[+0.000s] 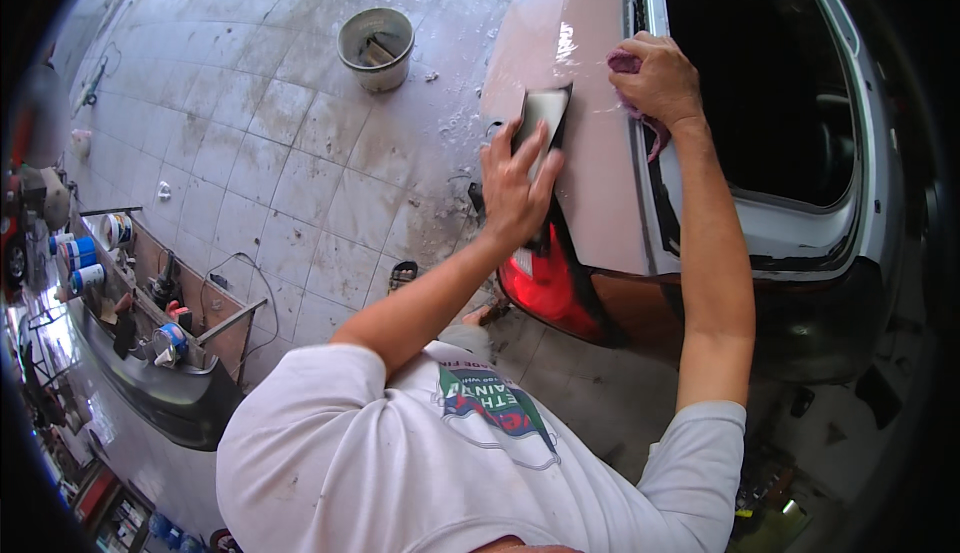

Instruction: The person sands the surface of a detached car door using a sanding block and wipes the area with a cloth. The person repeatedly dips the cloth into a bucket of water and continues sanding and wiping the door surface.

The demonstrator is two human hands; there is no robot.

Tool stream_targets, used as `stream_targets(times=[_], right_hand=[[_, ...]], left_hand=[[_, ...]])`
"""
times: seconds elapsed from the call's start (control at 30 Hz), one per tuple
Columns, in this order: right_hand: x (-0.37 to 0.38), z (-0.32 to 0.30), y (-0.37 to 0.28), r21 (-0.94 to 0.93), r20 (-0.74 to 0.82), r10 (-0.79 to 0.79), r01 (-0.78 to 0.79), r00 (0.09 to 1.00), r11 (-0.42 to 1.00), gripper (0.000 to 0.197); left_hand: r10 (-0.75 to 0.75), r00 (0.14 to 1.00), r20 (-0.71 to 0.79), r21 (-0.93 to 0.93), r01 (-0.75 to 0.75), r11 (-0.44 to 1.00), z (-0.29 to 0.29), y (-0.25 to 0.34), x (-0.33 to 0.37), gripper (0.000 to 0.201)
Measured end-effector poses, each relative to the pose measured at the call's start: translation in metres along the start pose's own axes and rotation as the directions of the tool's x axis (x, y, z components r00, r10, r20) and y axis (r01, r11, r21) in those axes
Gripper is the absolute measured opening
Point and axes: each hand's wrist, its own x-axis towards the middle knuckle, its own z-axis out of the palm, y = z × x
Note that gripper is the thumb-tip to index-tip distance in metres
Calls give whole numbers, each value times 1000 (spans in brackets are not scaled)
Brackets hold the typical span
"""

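Note:
My left hand (520, 181) is laid over a pale sanding block (548, 106) edged with dark sandpaper, its fingers slightly blurred. The block rests against the car's wet, pinkish-beige rear side panel (600, 193). Farther right, my right hand (660, 83) clutches a bunched maroon cloth (624, 63) beside the rear window's frame. One end of the cloth hangs down along the panel's edge. Just below the left hand is a red tail light (548, 293).
A bucket (380, 81) with something inside stands on the tiled floor (260, 103), left of the car. At the lower left lie a dark bumper (165, 393) and several paint cans (88, 278). The dark rear window (760, 73) is at the right.

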Motion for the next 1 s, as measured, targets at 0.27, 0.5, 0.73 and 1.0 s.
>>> stream_targets(times=[0.27, 0.5, 0.73, 1.0], right_hand=[[17, -14, -24, 66, 7, -28, 27, 1000, 997, 33], [0, -10, -4, 151, 19, 2, -5, 1000, 989, 20], [5, -19, -21, 102, -24, -78, 80, 997, 992, 25], [-1, -15, -6, 122, -30, -14, 17, 999, 992, 25]], left_hand=[[119, 992, -39, 333, -99, 938, 44, -60, 159, 23], [28, 1000, -4, 1, -28, 1000, -7, 3, -28, 49], [41, 999, -30, 212, -34, 977, 52, -54, 141, 44], [12, 998, 60, 27, -14, 1000, 6, -12, -8, 53]])
